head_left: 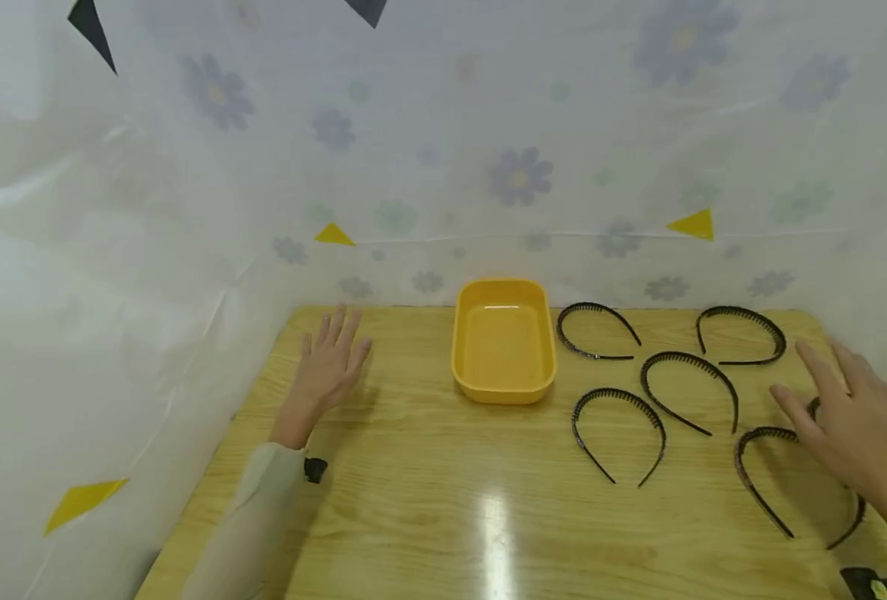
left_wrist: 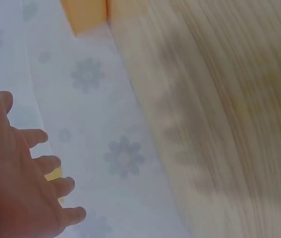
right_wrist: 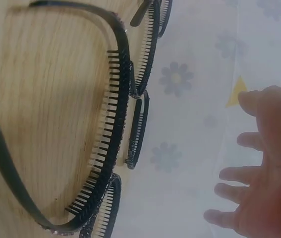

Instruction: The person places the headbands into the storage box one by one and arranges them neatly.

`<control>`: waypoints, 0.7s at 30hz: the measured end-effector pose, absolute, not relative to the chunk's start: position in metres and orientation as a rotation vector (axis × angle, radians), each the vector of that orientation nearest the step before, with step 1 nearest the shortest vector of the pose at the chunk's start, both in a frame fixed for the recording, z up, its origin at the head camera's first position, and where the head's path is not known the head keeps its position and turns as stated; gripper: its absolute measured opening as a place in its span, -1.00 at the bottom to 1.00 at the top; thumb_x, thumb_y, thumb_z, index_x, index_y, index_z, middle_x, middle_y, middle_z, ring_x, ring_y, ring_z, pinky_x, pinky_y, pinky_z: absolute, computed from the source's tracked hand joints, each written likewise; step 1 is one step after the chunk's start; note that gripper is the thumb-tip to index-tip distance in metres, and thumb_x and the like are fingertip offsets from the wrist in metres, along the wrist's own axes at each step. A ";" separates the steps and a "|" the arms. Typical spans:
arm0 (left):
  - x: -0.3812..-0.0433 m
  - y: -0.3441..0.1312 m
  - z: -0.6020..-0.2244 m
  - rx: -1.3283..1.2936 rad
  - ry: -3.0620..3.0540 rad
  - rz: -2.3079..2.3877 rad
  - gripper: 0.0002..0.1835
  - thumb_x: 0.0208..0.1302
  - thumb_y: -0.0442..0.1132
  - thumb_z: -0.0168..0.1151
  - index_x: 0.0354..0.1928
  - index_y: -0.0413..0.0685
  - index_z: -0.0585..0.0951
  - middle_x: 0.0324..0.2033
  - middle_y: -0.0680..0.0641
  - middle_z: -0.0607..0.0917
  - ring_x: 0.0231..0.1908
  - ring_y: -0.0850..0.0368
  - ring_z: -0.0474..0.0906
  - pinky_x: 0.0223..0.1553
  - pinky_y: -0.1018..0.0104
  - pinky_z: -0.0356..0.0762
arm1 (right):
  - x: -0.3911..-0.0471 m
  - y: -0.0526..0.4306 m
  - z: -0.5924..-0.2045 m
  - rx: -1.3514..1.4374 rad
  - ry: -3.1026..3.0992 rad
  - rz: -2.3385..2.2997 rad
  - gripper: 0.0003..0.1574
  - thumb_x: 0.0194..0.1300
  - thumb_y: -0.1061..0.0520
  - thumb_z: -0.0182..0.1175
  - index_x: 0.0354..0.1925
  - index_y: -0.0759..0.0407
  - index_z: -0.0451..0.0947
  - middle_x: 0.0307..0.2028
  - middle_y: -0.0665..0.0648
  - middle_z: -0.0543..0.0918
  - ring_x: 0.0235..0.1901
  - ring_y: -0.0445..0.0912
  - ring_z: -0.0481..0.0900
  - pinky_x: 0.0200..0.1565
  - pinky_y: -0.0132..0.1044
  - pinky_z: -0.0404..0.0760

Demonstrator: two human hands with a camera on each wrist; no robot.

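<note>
My left hand (head_left: pixel 327 367) is over the left side of the table, fingers spread, holding nothing. In the left wrist view the same hand (left_wrist: pixel 21 183) shows its fingers extended. My right hand (head_left: pixel 856 417) hovers with loose, spread fingers above a black toothed headband (head_left: pixel 759 498) at the right and partly hides another headband (head_left: pixel 814 407). Further headbands lie nearby: one at the front (head_left: pixel 619 392), one in the middle (head_left: pixel 679 356), two at the back (head_left: pixel 593 307) and back right (head_left: pixel 747 312). In the right wrist view a headband (right_wrist: pixel 121 99) appears large, apart from the hand (right_wrist: pixel 269 173).
A yellow rectangular tub (head_left: pixel 506 395) stands at the back middle of the wooden table (head_left: pixel 413 500), between my left hand and the headbands. White flowered sheeting (head_left: pixel 443 150) with yellow and black triangles rises behind the table and at both sides.
</note>
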State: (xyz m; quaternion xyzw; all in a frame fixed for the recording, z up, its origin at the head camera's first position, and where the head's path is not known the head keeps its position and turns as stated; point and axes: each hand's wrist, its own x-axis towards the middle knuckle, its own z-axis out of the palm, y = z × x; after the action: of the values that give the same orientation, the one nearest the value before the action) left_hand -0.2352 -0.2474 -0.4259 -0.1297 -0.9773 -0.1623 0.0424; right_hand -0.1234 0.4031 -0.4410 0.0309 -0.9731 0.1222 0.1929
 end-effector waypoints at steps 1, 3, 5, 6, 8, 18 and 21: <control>-0.237 -0.241 -0.426 -0.408 -2.985 -0.513 -0.24 0.65 0.24 -0.45 0.67 -0.02 -0.11 0.64 -0.12 -0.28 0.59 -0.23 -0.36 0.44 -0.43 -0.35 | -0.120 0.402 -0.442 0.087 -2.698 0.382 -0.06 0.62 -0.18 -0.02 0.63 0.28 -0.09 0.52 0.61 -0.11 0.44 0.60 -0.09 0.32 0.55 -0.08; -0.242 -0.225 -0.428 -0.455 -2.964 -0.557 -0.26 0.66 0.19 -0.45 0.67 -0.05 -0.10 0.63 -0.14 -0.27 0.59 -0.22 -0.36 0.45 -0.41 -0.33 | -0.110 0.403 -0.446 0.090 -2.607 0.450 -0.12 0.62 -0.16 -0.02 0.60 0.30 0.01 0.49 0.63 0.02 0.40 0.62 0.03 0.31 0.54 -0.02; -0.248 -0.205 -0.431 -0.528 -2.952 -0.611 -0.27 0.67 0.17 -0.45 0.67 -0.06 -0.12 0.63 -0.15 -0.27 0.59 -0.21 -0.37 0.46 -0.40 -0.31 | -0.100 0.406 -0.450 0.077 -2.533 0.508 -0.16 0.63 -0.16 -0.03 0.58 0.31 0.08 0.46 0.63 0.11 0.39 0.61 0.06 0.33 0.52 -0.01; -0.252 -0.194 -0.433 -0.565 -2.948 -0.648 -0.27 0.67 0.17 -0.45 0.67 -0.06 -0.14 0.63 -0.15 -0.28 0.59 -0.20 -0.38 0.45 -0.41 -0.31 | -0.096 0.409 -0.452 0.068 -2.503 0.521 -0.17 0.63 -0.17 -0.05 0.57 0.30 0.11 0.44 0.63 0.15 0.38 0.60 0.10 0.34 0.51 0.00; -0.257 -0.175 -0.436 -0.618 -2.946 -0.711 -0.27 0.67 0.17 -0.44 0.67 -0.04 -0.17 0.63 -0.14 -0.28 0.59 -0.20 -0.39 0.44 -0.43 -0.29 | -0.091 0.414 -0.454 0.067 -2.450 0.527 -0.21 0.64 -0.16 -0.05 0.55 0.31 0.18 0.38 0.65 0.26 0.32 0.61 0.19 0.35 0.48 0.06; -0.282 -0.136 -0.449 -0.526 -2.997 -0.681 -0.28 0.65 0.23 -0.49 0.68 0.09 -0.17 0.64 -0.04 -0.25 0.60 -0.15 -0.40 0.42 -0.46 -0.40 | -0.088 0.428 -0.473 -0.019 -2.533 0.821 -0.35 0.42 0.39 0.14 0.40 0.55 0.26 0.12 0.83 0.36 -0.16 0.56 0.53 -0.61 0.02 0.63; -0.291 -0.126 -0.453 -0.535 -3.040 -0.670 -0.24 0.64 0.26 -0.52 0.68 0.04 -0.17 0.64 -0.08 -0.23 0.60 -0.19 -0.38 0.42 -0.46 -0.37 | -0.078 0.433 -0.488 -0.044 -2.519 0.885 -0.36 0.35 0.48 0.14 0.37 0.56 0.30 0.06 0.79 0.38 -0.20 -0.03 0.62 -0.61 -0.61 0.43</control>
State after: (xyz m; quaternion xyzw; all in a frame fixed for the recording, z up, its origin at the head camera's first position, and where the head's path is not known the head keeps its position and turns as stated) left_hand -0.2905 -0.1262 -0.4534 -0.1692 -0.9624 -0.2121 -0.0085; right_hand -0.0782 0.4335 -0.4880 -0.0159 -0.9173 0.3221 0.2335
